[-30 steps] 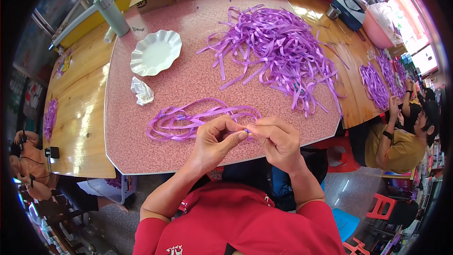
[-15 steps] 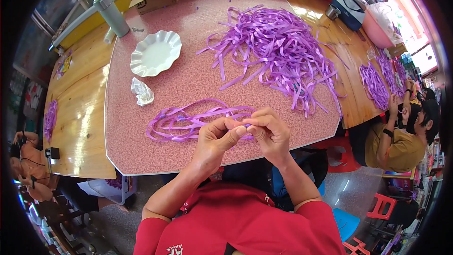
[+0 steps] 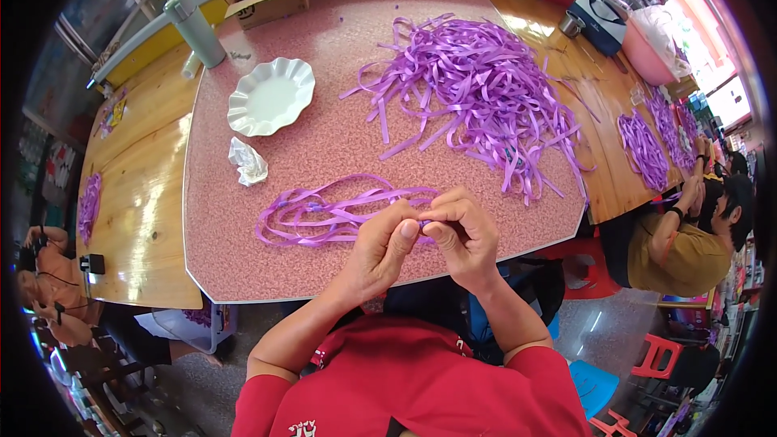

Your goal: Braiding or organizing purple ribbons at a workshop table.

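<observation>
My left hand (image 3: 379, 249) and my right hand (image 3: 468, 236) meet above the near edge of the pink speckled table (image 3: 307, 279). Fingers and thumbs on both sides are pinched on a narrow purple ribbon (image 3: 344, 235). Only a small bit of it shows between the fingertips, so I cannot tell whether it is knotted there. Loose loops of the ribbon trail left from my hands and lie flat on the tabletop, with small darker purple spots on them. Beyond my right hand spreads a large tangled heap of purple ribbons (image 3: 477, 85).
A white scalloped dish (image 3: 271, 97) and a crumpled white wrapper (image 3: 248, 163) lie to the left. Behind them stand a pale green bottle (image 3: 197, 32) and an open cardboard box (image 3: 267, 6). People sit at both sides; more ribbons (image 3: 643, 150) lie on the right wooden table.
My left thumb has shifted slightly back from the right one, while both hands stay on the ribbon. The person at the right has lowered their raised hand.
</observation>
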